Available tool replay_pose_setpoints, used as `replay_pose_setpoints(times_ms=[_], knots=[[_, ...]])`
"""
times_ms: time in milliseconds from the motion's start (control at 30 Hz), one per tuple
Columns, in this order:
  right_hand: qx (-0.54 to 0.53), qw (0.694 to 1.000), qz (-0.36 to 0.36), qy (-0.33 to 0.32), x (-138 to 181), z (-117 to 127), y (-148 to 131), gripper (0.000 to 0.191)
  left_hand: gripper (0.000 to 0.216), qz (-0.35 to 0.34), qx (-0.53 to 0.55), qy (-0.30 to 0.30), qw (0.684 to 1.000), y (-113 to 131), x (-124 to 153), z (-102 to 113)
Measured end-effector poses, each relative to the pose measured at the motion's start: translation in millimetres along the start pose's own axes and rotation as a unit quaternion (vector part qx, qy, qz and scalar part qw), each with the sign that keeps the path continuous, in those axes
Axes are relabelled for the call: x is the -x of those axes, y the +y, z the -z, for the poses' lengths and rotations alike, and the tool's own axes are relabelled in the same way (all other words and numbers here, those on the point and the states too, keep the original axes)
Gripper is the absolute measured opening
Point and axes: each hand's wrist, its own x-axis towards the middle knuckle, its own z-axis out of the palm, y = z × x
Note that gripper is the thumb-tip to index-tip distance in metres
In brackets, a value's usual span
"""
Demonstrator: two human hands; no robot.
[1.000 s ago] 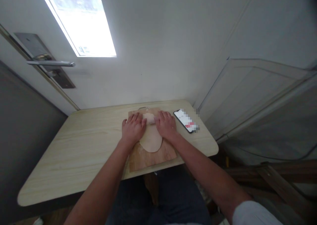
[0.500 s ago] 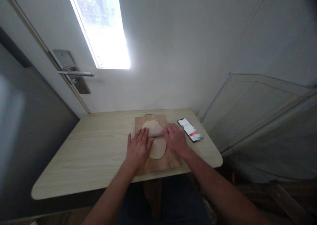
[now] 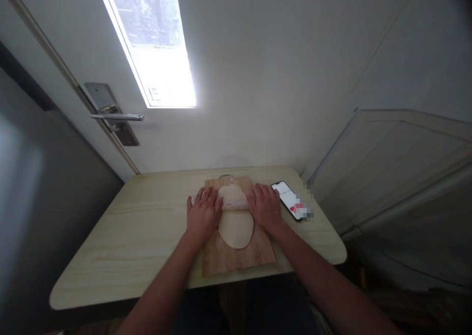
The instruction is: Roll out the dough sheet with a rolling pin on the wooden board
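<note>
A flattened oval of pale dough [image 3: 236, 230] lies on a wooden cutting board [image 3: 228, 263]. Across its upper part rests a light rolling pin [image 3: 235, 202], nearly level from left to right. My left hand [image 3: 202, 213] covers the pin's left end, palm down with fingers bent over it. On the other end sits my right hand [image 3: 266, 206], its fingers likewise over the pin. The two ends are hidden beneath my hands. Dough shows both beyond the pin and on the near side of it.
A phone [image 3: 287, 197] with a lit screen lies right of the board, close to my right hand. The pale wood-patterned table [image 3: 121, 236] meets a white door [image 3: 236, 133] with a metal handle [image 3: 118, 117] and a bright window pane [image 3: 162, 74].
My hands have spread slightly apart along the rolling pin, baring more of its middle. More of the dough's near part shows. The whole view has shifted a little.
</note>
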Motion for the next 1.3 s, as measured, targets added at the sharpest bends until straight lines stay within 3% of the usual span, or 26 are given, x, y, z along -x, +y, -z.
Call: replay_pose_setpoints(times_ms=[367, 700, 967, 1300], knots=[[-0.047, 0.998, 0.030, 0.000, -43, -24, 8, 0.034, 0.047, -0.051, 0.029, 0.070, 0.996, -16, -44, -19], [-0.048, 0.999, -0.003, -0.022, -84, -37, -1, 0.034, 0.047, -0.062, 0.031, 0.060, 0.996, -32, -86, -19], [-0.022, 0.997, 0.051, -0.052, -81, -46, 9, 0.040, 0.046, -0.044, 0.041, 0.026, 0.998, -35, -80, -17], [0.045, 0.986, 0.067, -0.147, -70, -24, 4, 0.045, 0.046, -0.041, -0.003, -0.010, 0.999, -33, -70, -14]])
